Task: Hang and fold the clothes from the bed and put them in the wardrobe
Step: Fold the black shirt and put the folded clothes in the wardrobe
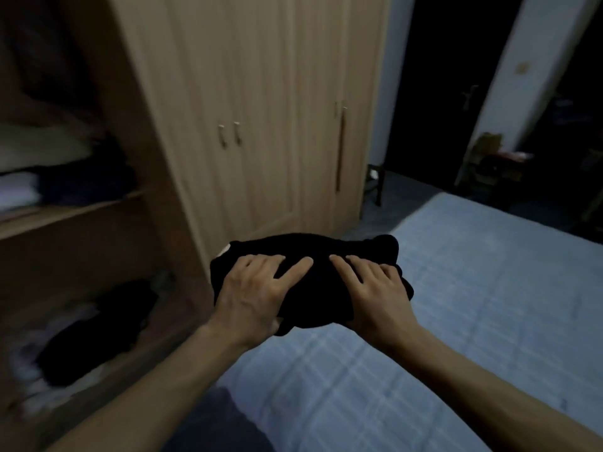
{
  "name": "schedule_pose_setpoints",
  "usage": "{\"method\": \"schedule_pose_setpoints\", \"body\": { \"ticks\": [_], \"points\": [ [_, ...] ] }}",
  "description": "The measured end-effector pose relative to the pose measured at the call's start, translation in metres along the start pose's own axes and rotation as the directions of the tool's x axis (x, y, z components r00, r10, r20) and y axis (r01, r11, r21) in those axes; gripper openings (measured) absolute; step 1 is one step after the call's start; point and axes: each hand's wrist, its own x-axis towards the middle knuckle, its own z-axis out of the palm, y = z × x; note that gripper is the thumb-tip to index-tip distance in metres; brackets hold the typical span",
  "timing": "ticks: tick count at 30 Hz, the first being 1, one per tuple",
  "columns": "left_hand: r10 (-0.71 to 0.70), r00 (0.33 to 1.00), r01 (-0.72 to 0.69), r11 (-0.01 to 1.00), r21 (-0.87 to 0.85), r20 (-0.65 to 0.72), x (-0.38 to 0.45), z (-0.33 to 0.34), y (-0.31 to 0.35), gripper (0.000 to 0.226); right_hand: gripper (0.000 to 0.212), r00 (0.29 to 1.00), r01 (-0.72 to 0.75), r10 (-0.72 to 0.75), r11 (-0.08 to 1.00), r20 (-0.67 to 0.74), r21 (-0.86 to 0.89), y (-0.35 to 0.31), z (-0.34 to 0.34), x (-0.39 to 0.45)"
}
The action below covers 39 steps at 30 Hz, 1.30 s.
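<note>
We held the folded black garment (310, 282) above the bed (456, 321) edge, left hand (251, 295) and right hand (375, 288) gripping its ends, fingers spread on top. The open wardrobe (98, 207) stood at nine o'clock; a loose grip risked the fold unravelling en route.

place: home bedroom | evidence: bed (456, 305); wooden wardrobe (261, 109) with folded clothes (19, 190)

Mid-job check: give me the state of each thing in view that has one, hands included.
black garment: folded, held up off the bed
left hand: holds the garment, fingers spread on top
right hand: holds the garment's right side
wardrobe left section: open, clothes on shelves
wardrobe doors: closed
bed: sheet bare
</note>
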Motion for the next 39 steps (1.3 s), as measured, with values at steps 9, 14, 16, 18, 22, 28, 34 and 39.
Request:
{"method": "schedule_pose_setpoints", "body": {
  "ticks": [9,14,16,18,22,28,34,39],
  "points": [
    [-0.354,0.930,0.346,0.933,0.096,0.097,-0.153,-0.016,-0.148,0.105,0.112,0.932,0.354,-0.359,0.932,0.058,0.075,-0.194,0.035,0.095],
    [-0.495,0.852,0.482,0.869,0.115,0.169,-0.233,-0.008,-0.234,0.115,0.109,0.867,0.477,-0.489,0.870,0.091,0.129,-0.312,0.071,0.140],
    [-0.530,0.826,0.519,0.848,0.110,0.190,-0.261,-0.003,-0.264,0.118,0.112,0.847,0.505,-0.520,0.852,0.111,0.142,-0.353,0.086,0.152],
    [-0.555,0.800,0.543,0.831,0.119,0.227,-0.283,0.002,-0.290,0.120,0.112,0.831,0.522,-0.542,0.837,0.125,0.163,-0.387,0.098,0.162],
    [-0.585,0.759,0.576,0.808,0.122,0.285,-0.307,0.020,-0.333,0.120,0.112,0.796,0.551,-0.578,0.815,0.182,0.179,-0.433,0.125,0.189],
    [-0.628,0.703,0.633,0.766,0.110,0.332,-0.301,0.069,-0.398,0.117,0.104,0.735,0.622,-0.645,0.764,0.210,0.168,-0.466,0.177,0.258],
    [-0.661,0.666,0.643,0.744,0.184,0.345,-0.237,0.114,-0.486,0.118,0.115,0.724,0.624,-0.651,0.759,0.230,0.185,-0.474,0.242,0.366],
    [-0.661,0.659,0.641,0.743,0.192,0.359,-0.194,0.149,-0.545,0.119,0.114,0.715,0.626,-0.659,0.752,0.233,0.208,-0.477,0.281,0.438]
  ]
}}
